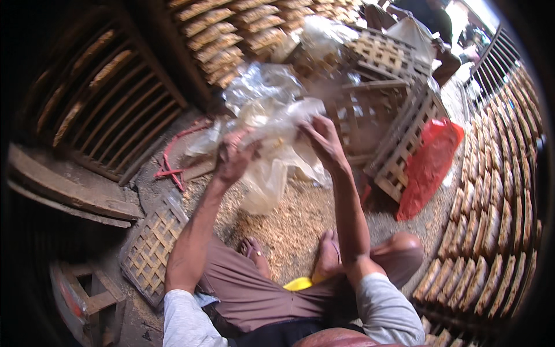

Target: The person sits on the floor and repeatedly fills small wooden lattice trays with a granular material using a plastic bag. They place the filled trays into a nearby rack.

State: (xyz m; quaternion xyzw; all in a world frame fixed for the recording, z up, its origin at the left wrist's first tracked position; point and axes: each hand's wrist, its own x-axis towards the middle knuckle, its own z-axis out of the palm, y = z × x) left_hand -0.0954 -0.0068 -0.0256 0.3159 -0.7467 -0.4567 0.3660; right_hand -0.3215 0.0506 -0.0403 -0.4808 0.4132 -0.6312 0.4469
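The left hand's point(234, 157) fingers are clamping a clear plastic bag point(283, 120), which is stretching between both hands above the floor point(300, 214); the right hand's point(321, 137) fingers are pinching it. A red bag point(430, 170) is draping over a crate point(399, 141).

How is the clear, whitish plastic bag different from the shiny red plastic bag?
The clear, whitish plastic bag is pale; the shiny red plastic bag is brightly coloured. The clear bag is held by the bare left hand and right hand; the red bag, unheld, is at the brown lattice crate's corner. Both look thin and wrinkled.
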